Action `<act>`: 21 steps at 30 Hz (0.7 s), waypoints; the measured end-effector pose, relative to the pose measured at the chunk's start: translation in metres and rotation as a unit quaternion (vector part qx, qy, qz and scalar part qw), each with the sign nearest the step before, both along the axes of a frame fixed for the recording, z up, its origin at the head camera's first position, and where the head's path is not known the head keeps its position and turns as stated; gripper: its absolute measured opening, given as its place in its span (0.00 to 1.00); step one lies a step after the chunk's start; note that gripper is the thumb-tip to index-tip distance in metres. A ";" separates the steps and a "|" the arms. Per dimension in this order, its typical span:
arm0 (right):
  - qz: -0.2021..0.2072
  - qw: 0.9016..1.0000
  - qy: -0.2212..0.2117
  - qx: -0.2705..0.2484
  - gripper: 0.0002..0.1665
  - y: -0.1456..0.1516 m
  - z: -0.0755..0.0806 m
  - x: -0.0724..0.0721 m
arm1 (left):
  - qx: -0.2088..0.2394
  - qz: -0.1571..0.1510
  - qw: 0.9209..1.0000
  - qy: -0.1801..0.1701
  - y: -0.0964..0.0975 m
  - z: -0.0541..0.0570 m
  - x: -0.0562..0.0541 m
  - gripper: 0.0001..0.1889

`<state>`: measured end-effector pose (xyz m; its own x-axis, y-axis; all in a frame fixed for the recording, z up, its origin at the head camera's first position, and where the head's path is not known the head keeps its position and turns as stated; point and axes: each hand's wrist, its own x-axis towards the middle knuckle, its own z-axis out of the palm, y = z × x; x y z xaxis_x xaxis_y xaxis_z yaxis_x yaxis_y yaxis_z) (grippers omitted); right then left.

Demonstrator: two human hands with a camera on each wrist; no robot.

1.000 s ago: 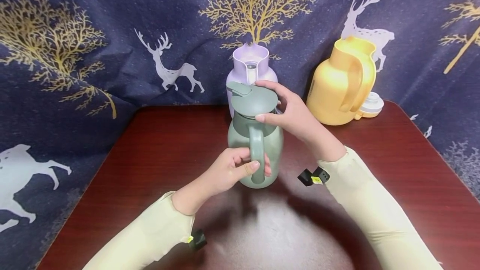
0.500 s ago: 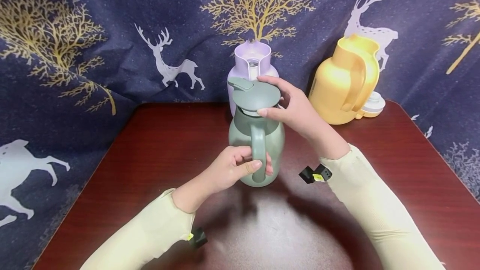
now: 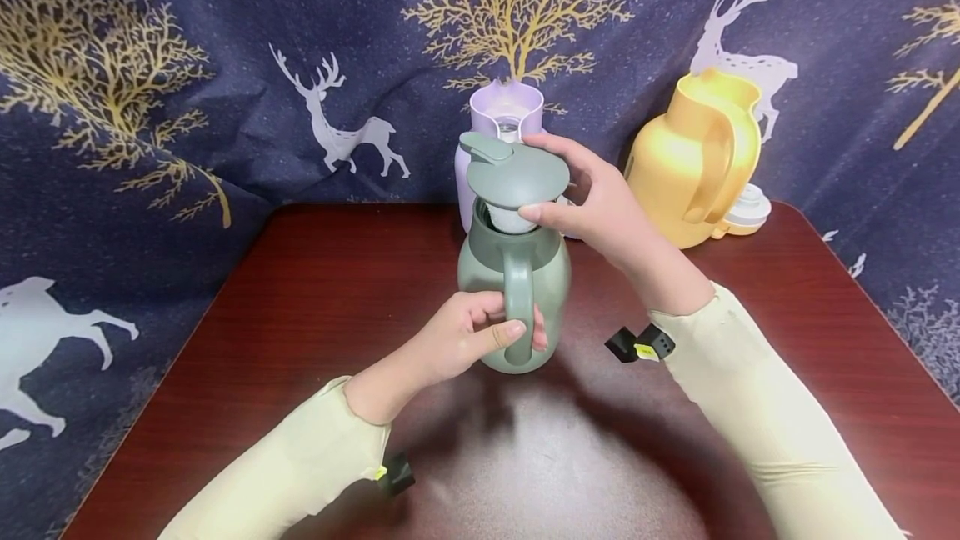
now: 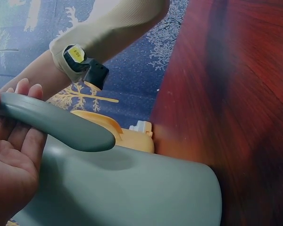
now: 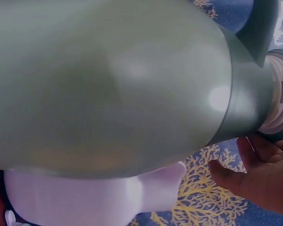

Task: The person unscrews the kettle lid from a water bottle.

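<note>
A green thermos jug stands upright on the table, its handle facing me. My left hand grips that handle, fingers wrapped behind it and thumb in front; the left wrist view shows the fingers around the handle. Above the jug's mouth, my right hand holds the green lid by its edge, thumb on the near side. The lid is raised and slightly tilted, so its white stopper shows partly inside the neck. In the right wrist view the pale stopper sits between neck and lid.
Directly behind the green jug stands a lilac jug without a lid. A yellow jug, also lidless, is at the back right, with a white-and-yellow lid beside it. A dark patterned cloth hangs behind the red-brown table.
My right hand has lifted the lid up from the jug's neck, exposing the white stopper beneath it. My left hand has kept its hold on the handle, and the jug stays in place.
</note>
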<state>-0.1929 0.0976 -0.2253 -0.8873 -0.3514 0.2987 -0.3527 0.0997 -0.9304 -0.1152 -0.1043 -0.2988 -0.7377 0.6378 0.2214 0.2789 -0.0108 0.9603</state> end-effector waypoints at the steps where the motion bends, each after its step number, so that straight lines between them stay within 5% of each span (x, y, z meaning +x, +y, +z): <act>1: 0.001 1.000 0.003 -0.006 0.42 0.000 0.001 0.000 | -0.001 0.001 1.000 0.000 0.000 0.000 0.000 0.21; 8: 0.020 0.998 0.013 -0.058 0.42 0.002 0.006 0.002 | -0.004 0.003 1.000 0.001 0.000 0.001 0.001 0.20; 21: 0.024 0.997 0.005 -0.073 0.42 -0.003 0.011 0.003 | -0.001 0.003 1.000 -0.001 -0.001 0.000 0.000 0.21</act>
<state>-0.1898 0.0944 -0.2140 -0.8671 -0.3457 0.3586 -0.3629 -0.0547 -0.9302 -0.1150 -0.1051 -0.2988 -0.7421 0.6334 0.2192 0.2776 -0.0073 0.9607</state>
